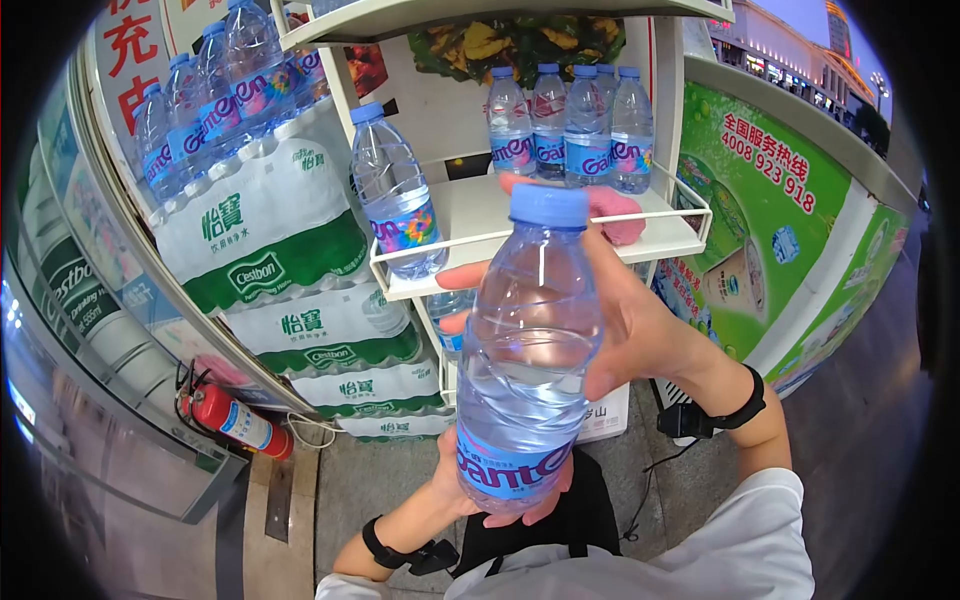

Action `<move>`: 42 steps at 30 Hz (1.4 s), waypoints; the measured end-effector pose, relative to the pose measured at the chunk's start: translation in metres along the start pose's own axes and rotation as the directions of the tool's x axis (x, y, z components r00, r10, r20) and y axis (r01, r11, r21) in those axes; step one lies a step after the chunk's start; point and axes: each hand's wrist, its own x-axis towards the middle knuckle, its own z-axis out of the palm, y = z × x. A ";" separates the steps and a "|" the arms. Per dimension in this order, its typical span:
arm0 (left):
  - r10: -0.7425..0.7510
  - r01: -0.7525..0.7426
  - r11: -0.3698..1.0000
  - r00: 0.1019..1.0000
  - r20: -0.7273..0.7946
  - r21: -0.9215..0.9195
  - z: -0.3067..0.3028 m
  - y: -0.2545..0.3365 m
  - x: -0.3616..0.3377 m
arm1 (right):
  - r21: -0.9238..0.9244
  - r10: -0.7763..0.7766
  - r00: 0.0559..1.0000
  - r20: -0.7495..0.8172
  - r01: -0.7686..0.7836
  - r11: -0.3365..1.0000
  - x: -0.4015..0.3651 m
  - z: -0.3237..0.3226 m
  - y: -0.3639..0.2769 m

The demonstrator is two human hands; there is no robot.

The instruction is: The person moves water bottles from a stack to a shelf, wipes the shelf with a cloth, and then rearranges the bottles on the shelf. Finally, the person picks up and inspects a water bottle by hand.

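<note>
A clear plastic water bottle (530, 350) with a blue cap and a blue-and-purple label is upright close in front of me, its cap end away from me. My left hand (452, 482) cups the bottle around its base, with fingertips showing below the label. Round the back of the bottle's upper half reaches my right hand (640, 320); its fingers stick out past the left side and the thumb presses on the right. Just behind the right hand, a pink cloth (622, 215) overlaps the white shelf (455, 205).
Several similar bottles (590, 130) stand at the shelf's back; another bottle (395, 195) stands at its left front corner. Shrink-wrapped water packs (265, 215) are stacked at left, topped with bottles. A fire extinguisher (240, 420) sits low left. A green freezer (760, 210) flanks the right.
</note>
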 end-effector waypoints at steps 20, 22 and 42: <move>0.435 -0.035 0.691 0.818 -0.376 0.722 0.020 0.012 -0.005 | -0.457 -0.152 0.881 -0.449 -0.080 0.886 -0.011 0.019 0.014; 0.650 0.095 0.236 0.724 -0.230 0.967 0.017 0.007 -0.003 | -0.508 -0.122 0.847 -0.517 -0.189 0.840 -0.012 0.024 0.018; 0.338 0.060 0.563 0.893 -0.296 0.824 0.001 0.009 -0.031 | -0.225 -0.043 0.972 -0.230 -0.010 0.974 -0.014 0.029 0.033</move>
